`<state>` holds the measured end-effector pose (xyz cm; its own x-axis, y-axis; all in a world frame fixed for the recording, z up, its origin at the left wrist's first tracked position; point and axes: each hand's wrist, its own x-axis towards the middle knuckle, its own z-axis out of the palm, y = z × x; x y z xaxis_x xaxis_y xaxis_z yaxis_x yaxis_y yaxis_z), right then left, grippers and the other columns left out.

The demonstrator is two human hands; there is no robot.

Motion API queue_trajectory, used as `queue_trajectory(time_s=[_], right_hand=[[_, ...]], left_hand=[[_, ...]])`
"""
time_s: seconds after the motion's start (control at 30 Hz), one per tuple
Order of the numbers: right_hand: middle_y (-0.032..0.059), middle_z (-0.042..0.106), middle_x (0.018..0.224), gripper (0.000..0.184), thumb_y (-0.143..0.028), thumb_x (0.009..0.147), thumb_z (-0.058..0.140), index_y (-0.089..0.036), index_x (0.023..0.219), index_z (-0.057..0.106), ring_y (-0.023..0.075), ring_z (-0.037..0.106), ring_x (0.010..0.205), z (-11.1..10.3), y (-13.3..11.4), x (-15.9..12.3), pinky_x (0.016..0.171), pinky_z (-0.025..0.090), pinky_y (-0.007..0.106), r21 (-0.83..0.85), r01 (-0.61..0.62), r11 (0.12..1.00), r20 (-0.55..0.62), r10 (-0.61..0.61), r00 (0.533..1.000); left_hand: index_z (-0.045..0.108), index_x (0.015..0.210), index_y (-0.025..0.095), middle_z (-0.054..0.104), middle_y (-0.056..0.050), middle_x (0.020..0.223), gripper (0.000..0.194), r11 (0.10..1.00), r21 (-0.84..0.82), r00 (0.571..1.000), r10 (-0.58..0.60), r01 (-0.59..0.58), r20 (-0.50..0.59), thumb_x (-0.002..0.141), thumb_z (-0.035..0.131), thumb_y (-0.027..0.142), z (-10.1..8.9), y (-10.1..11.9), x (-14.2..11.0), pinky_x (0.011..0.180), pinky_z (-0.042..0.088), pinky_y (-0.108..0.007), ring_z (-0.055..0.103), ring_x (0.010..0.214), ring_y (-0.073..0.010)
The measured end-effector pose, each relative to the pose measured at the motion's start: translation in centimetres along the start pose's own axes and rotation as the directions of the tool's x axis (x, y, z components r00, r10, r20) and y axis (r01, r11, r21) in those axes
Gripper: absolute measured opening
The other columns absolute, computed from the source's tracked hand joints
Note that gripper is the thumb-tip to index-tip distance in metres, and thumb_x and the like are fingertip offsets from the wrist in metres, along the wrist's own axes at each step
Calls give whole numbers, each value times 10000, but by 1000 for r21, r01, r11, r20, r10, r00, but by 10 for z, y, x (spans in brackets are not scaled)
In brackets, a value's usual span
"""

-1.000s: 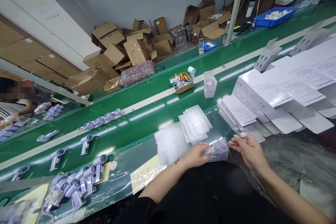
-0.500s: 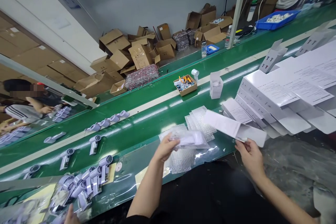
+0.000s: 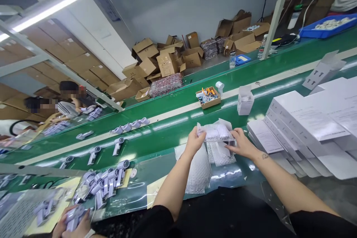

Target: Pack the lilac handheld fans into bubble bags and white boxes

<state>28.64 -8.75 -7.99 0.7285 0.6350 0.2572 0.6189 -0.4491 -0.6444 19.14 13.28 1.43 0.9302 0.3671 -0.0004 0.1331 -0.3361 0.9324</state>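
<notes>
My left hand (image 3: 195, 142) is closed on the left end of a clear bubble-wrap bag (image 3: 213, 133) with a white item inside. At the bag's other end, my right hand (image 3: 243, 144) is closed round a white carton (image 3: 224, 150), mostly hidden behind the bag; a flap shows above it. The bag lies against the carton; whether any of it is inside, I cannot tell. Beneath both hands, flat bubble-wrap bags (image 3: 196, 173) lie on the green bench. To the right are stacked white cartons (image 3: 284, 119) with printed sheets on top.
White handheld devices (image 3: 104, 182) are heaped at left, beside a co-worker's hands (image 3: 74, 221) holding another one. Ahead stand an upright white box (image 3: 245, 100) and a small cardboard box of parts (image 3: 209, 101). More devices (image 3: 131, 125) line the green conveyor. Other people sit at far left.
My hands have come together: the right hand brought the white carton leftward, behind the bubble-wrap bag. The view has turned left, and the co-worker's hands with a device now show at lower left.
</notes>
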Motion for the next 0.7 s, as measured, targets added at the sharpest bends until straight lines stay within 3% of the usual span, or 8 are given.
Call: queue_trajectory(time_s=[0.07, 0.17, 0.23, 0.3, 0.37, 0.5, 0.63, 0.7], right_hand=[[112, 366, 1124, 503, -377, 703, 639, -208, 1128, 431, 264, 518, 1009, 5, 2, -7, 882, 458, 443, 25, 21, 999, -27, -20, 999], [115, 368, 1141, 471, -326, 710, 624, -215, 1120, 421, 267, 485, 1063, 6, 2, -11, 898, 446, 441, 84, 85, 993, -45, -82, 996], [123, 364, 1150, 451, -315, 714, 620, -204, 1105, 425, 272, 473, 1080, 5, 1, -10, 903, 442, 445, 110, 99, 989, -44, -95, 995], [128, 373, 1141, 443, -312, 708, 625, -192, 1088, 431, 279, 478, 1072, 3, 4, -9, 902, 441, 460, 128, 96, 987, -23, -93, 995], [127, 385, 1142, 430, -305, 705, 628, -191, 1072, 434, 281, 476, 1078, 2, 9, -9, 917, 427, 472, 153, 91, 984, -1, -92, 996], [115, 399, 1163, 403, -313, 707, 629, -201, 1032, 418, 270, 456, 1117, 4, 27, -19, 939, 412, 456, 237, 43, 971, -9, -42, 999], [104, 456, 1141, 458, -376, 703, 631, -209, 1055, 390, 277, 502, 1079, 10, 35, -33, 901, 433, 440, 300, -77, 951, -2, 82, 997], [96, 494, 1107, 484, -409, 701, 627, -215, 1073, 385, 279, 544, 1014, 8, 29, -36, 863, 450, 438, 292, -158, 943, 21, 158, 987]], left_hand=[[511, 810, 186, 533, 15, 688, 95, 945, 323, 999, 46, -44, 0, 784, 511, 277, 7, 16, 5, 630, 390, -247, 501, 647, -130], [517, 889, 197, 562, -31, 819, 102, 744, 663, 996, 57, -88, 69, 803, 474, 232, 24, 49, 13, 706, 404, -290, 552, 760, -182], [513, 975, 197, 555, -60, 926, 177, 619, 768, 983, 46, -167, 177, 804, 476, 225, 43, 64, 19, 736, 415, -313, 569, 826, -210], [509, 1027, 194, 537, -72, 990, 217, 542, 788, 944, 33, -293, 328, 817, 472, 232, 66, 68, 23, 764, 424, -328, 572, 872, -221], [501, 1075, 194, 526, -78, 1024, 240, 517, 779, 915, 23, -356, 403, 847, 449, 248, 85, 60, 21, 775, 432, -333, 570, 882, -216], [493, 1143, 179, 546, -103, 1037, 309, 512, 788, 935, 100, -341, 340, 904, 398, 351, 104, 25, -6, 854, 414, -391, 524, 983, -249], [560, 1102, 204, 601, -105, 1063, 312, 485, 704, 851, 210, -518, 482, 883, 456, 400, 104, -7, -41, 1019, 174, -581, 343, 1214, -337], [575, 1106, 227, 624, -90, 1031, 308, 548, 661, 853, 237, -513, 465, 872, 478, 403, 96, -18, -44, 1032, 158, -568, 352, 1213, -320]])
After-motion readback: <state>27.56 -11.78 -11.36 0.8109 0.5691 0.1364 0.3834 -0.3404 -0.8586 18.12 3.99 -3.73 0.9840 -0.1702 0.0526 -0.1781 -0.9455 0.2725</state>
